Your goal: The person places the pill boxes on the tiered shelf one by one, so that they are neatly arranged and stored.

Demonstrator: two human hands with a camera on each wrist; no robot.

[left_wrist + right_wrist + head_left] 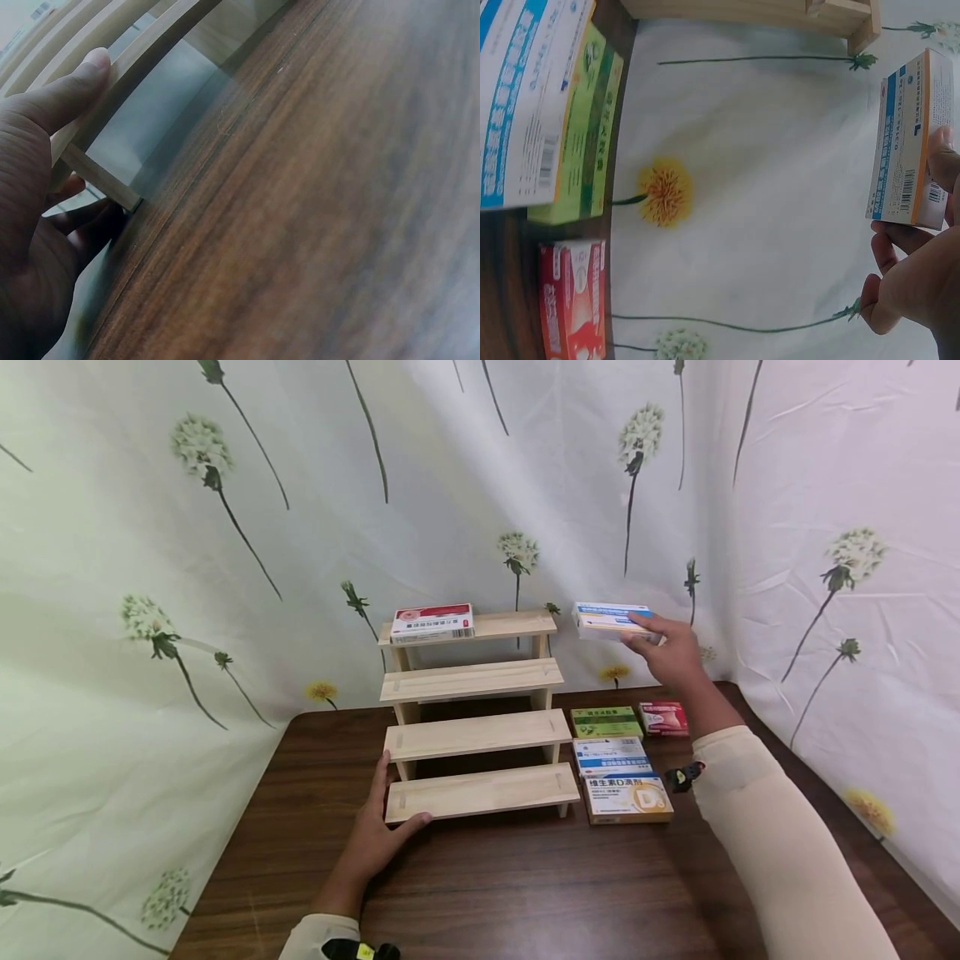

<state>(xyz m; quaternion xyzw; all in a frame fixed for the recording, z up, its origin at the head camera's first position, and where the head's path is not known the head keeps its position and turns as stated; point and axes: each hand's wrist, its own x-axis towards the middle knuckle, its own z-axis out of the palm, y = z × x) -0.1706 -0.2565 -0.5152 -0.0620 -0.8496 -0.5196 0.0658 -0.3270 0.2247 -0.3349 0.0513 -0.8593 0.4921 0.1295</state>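
Note:
My right hand (672,652) pinches a white and blue medicine box (600,620) by its right end. The box is in the air, right of the top step of a wooden stepped rack (480,735). In the right wrist view the same medicine box (904,142) shows an orange stripe and barcodes. My left hand (378,835) holds the rack's lower left end, its thumb (90,71) at the front of the lowest step and its other fingers around the side. A white and red medicine box (432,623) lies at the left of the top step.
Right of the rack on the brown table (525,893) lie a green box (606,722), a blue and white box (613,757), a vitamin D drops box (628,797) and a red box (664,718). A flower-printed curtain (450,527) hangs behind.

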